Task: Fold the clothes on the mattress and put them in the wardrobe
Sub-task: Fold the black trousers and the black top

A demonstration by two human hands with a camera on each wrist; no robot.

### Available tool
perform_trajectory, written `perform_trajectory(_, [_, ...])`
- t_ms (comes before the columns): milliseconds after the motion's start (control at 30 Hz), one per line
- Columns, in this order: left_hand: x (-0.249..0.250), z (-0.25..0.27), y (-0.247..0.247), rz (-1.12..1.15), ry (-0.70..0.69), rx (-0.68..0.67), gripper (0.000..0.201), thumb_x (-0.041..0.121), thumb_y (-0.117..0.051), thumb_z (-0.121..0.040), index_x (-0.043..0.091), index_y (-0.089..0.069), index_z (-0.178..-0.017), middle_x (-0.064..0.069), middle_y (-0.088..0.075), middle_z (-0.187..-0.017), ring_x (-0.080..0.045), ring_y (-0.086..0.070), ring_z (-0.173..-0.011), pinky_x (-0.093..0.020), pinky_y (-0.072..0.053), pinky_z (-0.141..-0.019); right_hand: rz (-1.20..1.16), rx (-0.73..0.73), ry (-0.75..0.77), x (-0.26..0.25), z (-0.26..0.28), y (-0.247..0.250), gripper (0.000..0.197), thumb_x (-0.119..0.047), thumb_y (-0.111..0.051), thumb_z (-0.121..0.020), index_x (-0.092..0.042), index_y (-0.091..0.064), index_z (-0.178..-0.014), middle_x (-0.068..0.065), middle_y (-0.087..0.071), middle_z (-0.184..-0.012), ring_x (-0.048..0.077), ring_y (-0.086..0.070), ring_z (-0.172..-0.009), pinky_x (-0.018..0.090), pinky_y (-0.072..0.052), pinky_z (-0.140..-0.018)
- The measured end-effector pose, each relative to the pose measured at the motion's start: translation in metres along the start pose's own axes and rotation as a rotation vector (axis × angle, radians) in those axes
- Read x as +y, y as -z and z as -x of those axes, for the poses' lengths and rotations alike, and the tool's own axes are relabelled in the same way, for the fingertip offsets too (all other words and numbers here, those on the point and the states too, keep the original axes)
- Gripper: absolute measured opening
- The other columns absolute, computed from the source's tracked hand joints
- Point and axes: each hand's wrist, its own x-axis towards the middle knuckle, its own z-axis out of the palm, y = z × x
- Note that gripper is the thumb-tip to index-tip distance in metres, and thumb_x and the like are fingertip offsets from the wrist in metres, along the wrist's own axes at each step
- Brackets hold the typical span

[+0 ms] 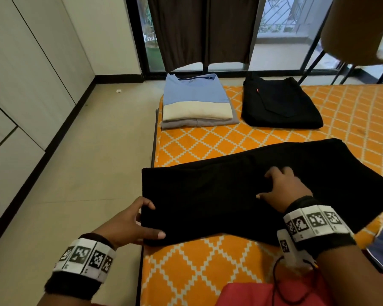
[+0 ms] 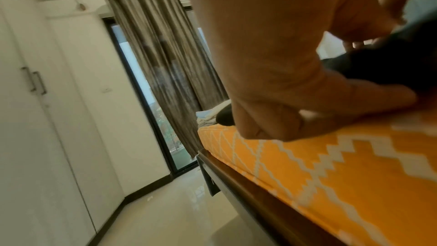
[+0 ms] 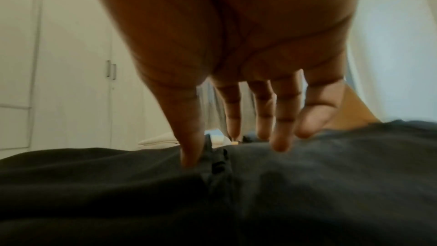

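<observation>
Left hand [image 1: 131, 224] grips the near-left end of the black garment [image 1: 219, 195], which lies across the near part of the mattress [image 1: 197, 272]; my right hand [image 1: 285, 188], fingers spread, presses its middle. I should fold over that pressed line, edges matching.

A home bedroom: a low mattress [image 1: 263, 261] in an orange, white-latticed cover lies on a pale tiled floor [image 1: 86, 173], with folded clothes [image 1: 197, 102] stacked at its far end. Left of the mattress runs a wall of white wardrobe doors [image 2: 35, 100] with metal handles; beyond its far end, brown curtains [image 1: 203, 29] hang over a glass balcony door [image 1: 279, 29].
</observation>
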Motion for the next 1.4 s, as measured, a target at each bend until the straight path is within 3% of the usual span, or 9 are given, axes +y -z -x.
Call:
perform_trajectory(133, [0.003,-0.006,-0.001,0.156,-0.047,0.099,0.031,0.031,-0.078,-0.075,0.008,-0.065,-0.091,-0.009,-0.062,-0.087,-0.013,-0.064,-0.074,-0.028,-0.053,-0.061,-0.093,0.219,0.421,-0.046,0.020,-0.015,0.058,-0.048,-0.063,-0.086,-0.027,-0.044,-0.137,0.002,-0.032,-0.146,0.026,-0.038,-0.132,0.041,-0.036,-0.106])
perform_trajectory(300, [0.003,-0.016,-0.015,0.190,-0.029,0.201,0.049,0.004,-0.086,-0.065,0.012,-0.059,-0.105,-0.005,-0.065,-0.100,-0.018,-0.065,-0.087,-0.026,-0.050,-0.063,0.098,-0.202,0.670,-0.077,0.031,-0.064,0.083,-0.057,-0.055,-0.089,-0.035,-0.009,-0.154,-0.004,0.019,-0.161,0.019,0.016,-0.149,0.048,0.007,-0.118])
perform_trajectory(500, [0.002,-0.013,-0.007,0.104,-0.011,0.126,0.061,0.004,-0.088,-0.063,0.020,-0.053,-0.110,-0.004,-0.058,-0.112,-0.022,-0.061,-0.098,-0.028,-0.050,-0.064,0.094,-0.299,0.664,-0.069,0.019,-0.074,0.108,-0.076,-0.056,-0.074,-0.040,0.008,-0.152,-0.003,0.035,-0.154,0.017,0.030,-0.143,0.045,0.014,-0.117])
perform_trajectory(600, [0.000,-0.014,-0.002,0.112,-0.056,0.107,0.073,0.026,-0.091,-0.044,0.017,-0.053,-0.106,-0.009,-0.058,-0.113,-0.024,-0.063,-0.093,-0.025,-0.051,-0.059,0.086,-0.308,0.670,-0.070,0.019,-0.078,0.118,-0.095,-0.027,-0.053,-0.042,0.010,-0.152,-0.006,0.037,-0.152,0.016,0.032,-0.142,0.044,0.019,-0.115])
perform_trajectory(700, [0.002,-0.021,-0.005,0.266,-0.139,0.213,0.068,0.043,-0.083,-0.044,0.020,-0.061,-0.104,-0.012,-0.063,-0.111,-0.024,-0.066,-0.095,-0.026,-0.052,-0.066,-0.048,-0.276,0.632,-0.073,0.018,-0.081,0.096,-0.087,-0.002,-0.066,-0.045,0.001,-0.152,-0.010,0.029,-0.157,0.012,0.028,-0.144,0.043,0.019,-0.115])
perform_trajectory(800, [0.007,-0.035,-0.011,0.356,-0.212,0.264,0.046,0.021,-0.085,-0.068,0.028,-0.066,-0.109,-0.004,-0.065,-0.117,-0.023,-0.064,-0.109,-0.027,-0.053,-0.077,-0.027,-0.236,0.639,-0.076,0.016,-0.083,0.087,-0.078,0.005,-0.071,-0.045,0.001,-0.152,-0.013,0.027,-0.157,0.011,0.029,-0.143,0.047,0.017,-0.117])
perform_trajectory(1000, [0.008,-0.066,-0.020,0.117,-0.114,0.465,0.091,0.006,-0.084,-0.070,0.023,-0.035,-0.145,0.000,-0.034,-0.137,-0.016,-0.041,-0.122,-0.044,-0.038,-0.110,0.123,-0.247,0.665,-0.074,0.012,-0.081,0.104,-0.089,-0.010,-0.059,-0.045,0.014,-0.150,-0.011,0.035,-0.154,0.013,0.033,-0.142,0.047,0.019,-0.115])
perform_trajectory(1300, [0.001,-0.046,-0.007,0.225,-0.032,0.340,0.098,0.010,-0.082,-0.075,0.024,-0.017,-0.147,-0.010,-0.057,-0.117,-0.026,-0.060,-0.103,-0.036,-0.051,-0.082,0.109,-0.094,0.365,-0.045,-0.024,-0.062,0.065,-0.045,-0.024,-0.104,-0.023,0.010,-0.154,-0.004,0.024,-0.159,0.016,0.021,-0.147,0.041,0.009,-0.119])
perform_trajectory(1400, [-0.001,-0.031,-0.007,0.169,0.053,0.240,0.081,0.022,-0.085,-0.072,0.017,-0.034,-0.134,-0.011,-0.061,-0.115,-0.025,-0.065,-0.097,-0.034,-0.056,-0.072,0.145,-0.028,0.403,-0.054,-0.015,-0.059,0.067,-0.038,-0.034,-0.103,-0.021,0.005,-0.155,-0.003,0.025,-0.159,0.019,0.022,-0.147,0.045,0.008,-0.119])
